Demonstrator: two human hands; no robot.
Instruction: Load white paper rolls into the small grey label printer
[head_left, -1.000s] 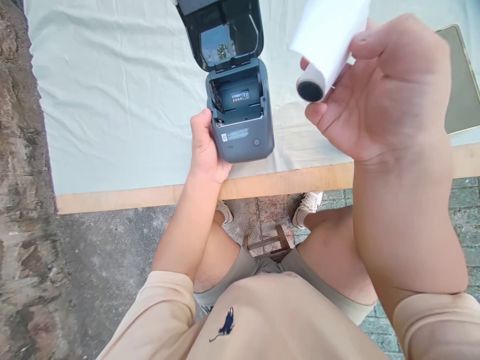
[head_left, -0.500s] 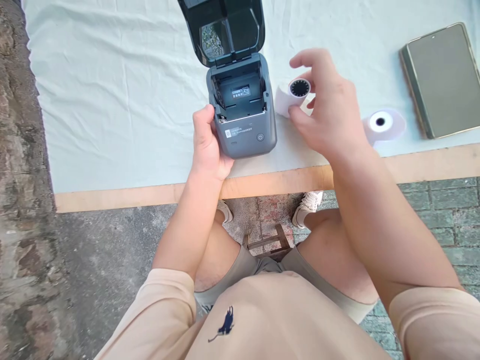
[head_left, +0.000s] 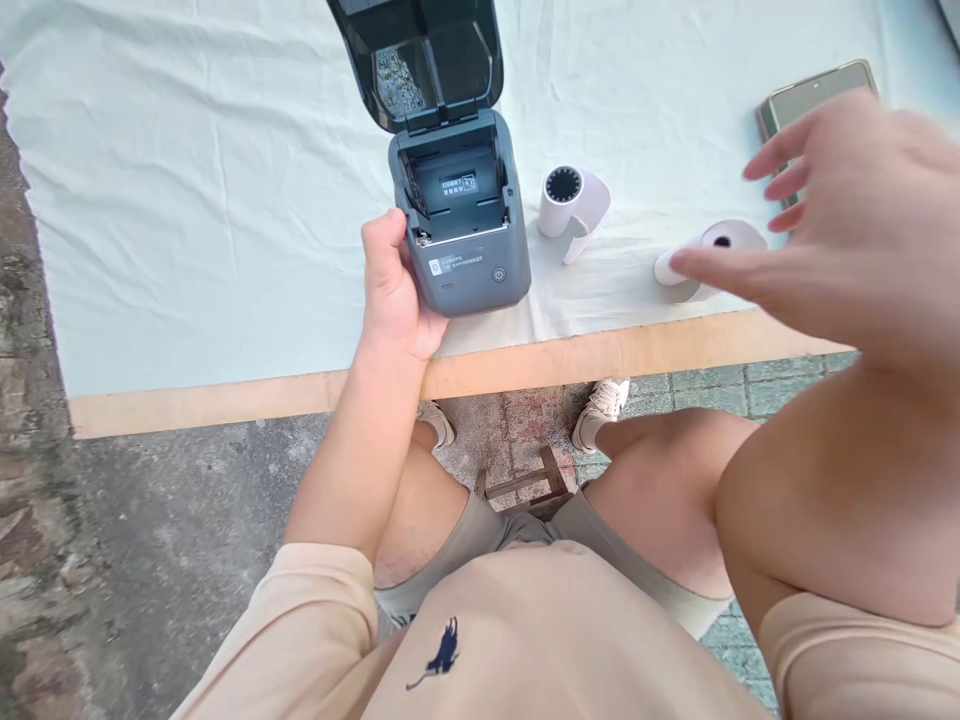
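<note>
Here, left grip (head_left: 396, 300) holds the printer (head_left: 469, 265) near the worktop's (head_left: 262, 280) front edge; right grip (head_left: 862, 220) is wide by a roll (head_left: 712, 239)

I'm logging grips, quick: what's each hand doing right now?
Left hand: closed on the printer, holding it.
Right hand: open, no visible grip; whether it touches the nearer white roll can't be told.

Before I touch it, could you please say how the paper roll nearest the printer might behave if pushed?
Standing on end, the paper roll would probably slide or tip before rolling; its loose, curled tail looks floppy and might unwind.
</note>
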